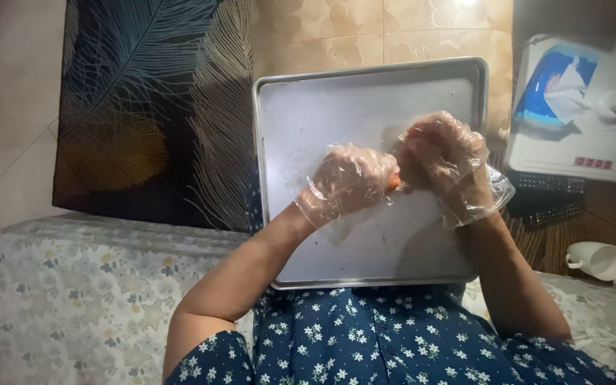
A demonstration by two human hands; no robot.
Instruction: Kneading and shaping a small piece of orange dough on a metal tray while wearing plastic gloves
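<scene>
Wearing loose clear plastic gloves, both hands meet over the middle of a rectangular metal baking tray (301,107) that rests on the person's lap. The left hand (347,182) is curled into a near fist, its fingers folded around a small orange piece of food (393,182), of which only a sliver shows between the two hands. The right hand (443,160) is bent in from the other side, fingertips pressed against the same piece; how tightly it grips cannot be told through the crumpled glove. Beyond the tray lies a dark mat with a feather pattern (151,107). To the right stand a white appliance (593,150), a blue tissue pack (554,85) on top of it, and a white cup (600,260) lying nearby.
</scene>
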